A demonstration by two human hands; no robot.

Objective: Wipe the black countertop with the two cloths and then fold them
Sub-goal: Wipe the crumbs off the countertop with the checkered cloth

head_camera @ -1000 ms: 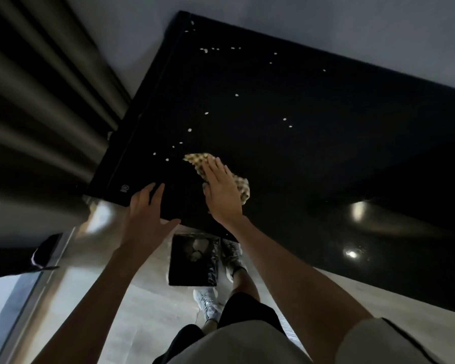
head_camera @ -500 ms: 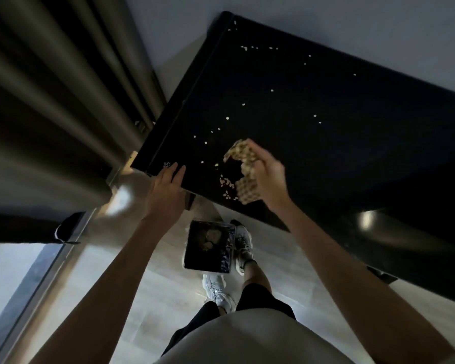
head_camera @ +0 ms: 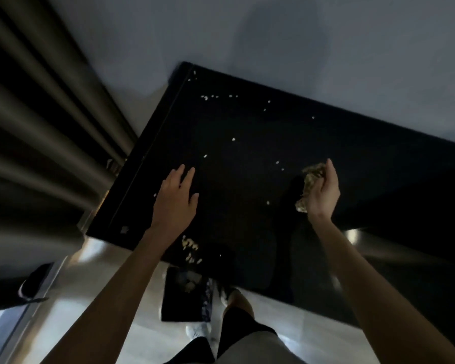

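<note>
- Since half a second ago, the right hand (head_camera: 323, 190) has carried the checked cloth (head_camera: 308, 185) away from the near left edge and now holds it up toward the middle of the black countertop (head_camera: 339, 153), well to the right of the crumb pile.
- Its fingers are curled around the bunched cloth, gripping it; whether the cloth touches the surface cannot be told.
- Meanwhile the left hand (head_camera: 177, 198) has moved from the counter's edge onto the top, and lies palm down with fingers spread and straight, holding nothing.
- Pale crumbs (head_camera: 233, 139) lie scattered over the far left part of the countertop, and a denser heap of crumbs (head_camera: 191, 246) sits at the near edge beside the left forearm.
- Below that edge, a dark bin (head_camera: 185, 295) stands on the floor next to the person's shoe (head_camera: 199, 331).
- Only one cloth is in view.
</note>
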